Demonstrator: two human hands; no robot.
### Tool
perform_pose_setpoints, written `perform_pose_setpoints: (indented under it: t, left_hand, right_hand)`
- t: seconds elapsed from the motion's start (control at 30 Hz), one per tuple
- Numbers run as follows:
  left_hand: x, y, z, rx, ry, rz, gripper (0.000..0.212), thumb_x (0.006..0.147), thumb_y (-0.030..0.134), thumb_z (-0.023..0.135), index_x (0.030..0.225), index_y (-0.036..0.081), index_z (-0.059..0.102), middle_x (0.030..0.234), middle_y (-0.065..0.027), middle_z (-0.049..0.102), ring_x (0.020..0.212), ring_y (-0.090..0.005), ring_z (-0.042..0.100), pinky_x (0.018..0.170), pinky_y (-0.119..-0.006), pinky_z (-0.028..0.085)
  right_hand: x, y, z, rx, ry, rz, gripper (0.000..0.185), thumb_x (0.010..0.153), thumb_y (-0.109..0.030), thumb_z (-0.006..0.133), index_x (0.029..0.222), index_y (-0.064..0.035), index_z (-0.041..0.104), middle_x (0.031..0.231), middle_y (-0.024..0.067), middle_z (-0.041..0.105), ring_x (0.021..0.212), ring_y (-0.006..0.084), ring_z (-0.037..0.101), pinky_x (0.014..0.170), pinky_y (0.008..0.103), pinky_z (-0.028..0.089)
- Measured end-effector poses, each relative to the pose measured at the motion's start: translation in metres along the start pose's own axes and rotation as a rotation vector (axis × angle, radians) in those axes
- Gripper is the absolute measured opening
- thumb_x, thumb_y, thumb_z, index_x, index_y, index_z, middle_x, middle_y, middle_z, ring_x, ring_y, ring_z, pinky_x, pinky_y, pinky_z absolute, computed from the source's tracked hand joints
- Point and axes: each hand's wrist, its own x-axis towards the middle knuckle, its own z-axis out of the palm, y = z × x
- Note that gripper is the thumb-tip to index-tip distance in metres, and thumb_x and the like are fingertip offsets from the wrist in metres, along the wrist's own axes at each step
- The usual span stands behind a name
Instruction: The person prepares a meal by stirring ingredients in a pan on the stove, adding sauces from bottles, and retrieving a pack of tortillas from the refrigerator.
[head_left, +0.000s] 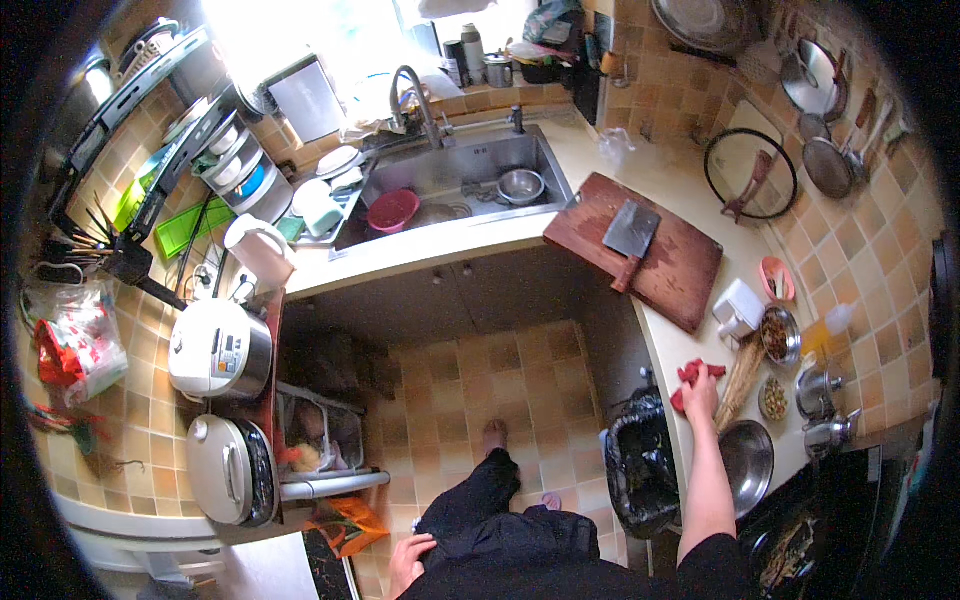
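My right hand (701, 397) grips a crumpled red cloth (686, 373) on the light countertop at the right. Beside that cloth lies a bundle of straw-coloured stalks, perhaps a small brush (741, 381). A wide steel bowl (747, 465) sits close to my right forearm. Farther along the counter, a cleaver (631, 229) rests flat on a wooden cutting board (682, 274), its handle pointing toward me. Low in the view, my left hand (411, 559) hangs against my dark trousers with nothing seen in it.
Below the right counter edge stands a black-lined trash bin (637, 480). A steel bowl (780, 335), a kettle-like pot (816, 394) and a wok (787, 559) line the right side. Ahead is the sink (450, 169); a rice cooker (221, 349) stands left.
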Motion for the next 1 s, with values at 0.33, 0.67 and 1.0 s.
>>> perform_pose_setpoints:
  t: [0.33,0.67,1.0]
  left_hand:
    - [0.192,-0.013,-0.042,0.067,0.072,0.092,0.026,0.083,0.012,0.05,0.104,-0.002,0.059,0.105,-0.0189,0.059,0.102,-0.0372,0.055,0.092,-0.044,0.042]
    - [0.449,0.055,0.067,-0.257,-0.379,-0.015,0.032,0.091,0.02,0.06,0.115,-0.001,0.057,0.105,-0.0164,0.063,0.097,-0.0234,0.063,0.085,-0.032,0.05]
    - [0.559,0.134,0.253,-1.044,-1.056,-0.873,0.062,0.092,0.044,0.057,0.134,0.002,0.039,0.129,-0.0136,0.047,0.12,-0.0272,0.046,0.102,-0.042,0.041]
  right_hand:
    - [-0.011,0.002,0.037,0.814,0.23,0.317,0.035,0.077,-0.011,0.068,0.108,-0.0031,0.054,0.099,0.0078,0.062,0.091,0.0184,0.058,0.081,0.0325,0.047]
    - [0.016,-0.142,-0.013,0.809,0.301,0.217,0.031,0.082,-0.014,0.068,0.108,-0.0042,0.056,0.098,0.0084,0.062,0.092,0.0201,0.059,0.085,0.0322,0.045]
    - [0.126,-0.136,-0.02,0.375,0.539,0.262,0.041,0.08,-0.022,0.07,0.112,-0.0009,0.054,0.109,0.0174,0.052,0.105,0.0354,0.051,0.091,0.0421,0.042]
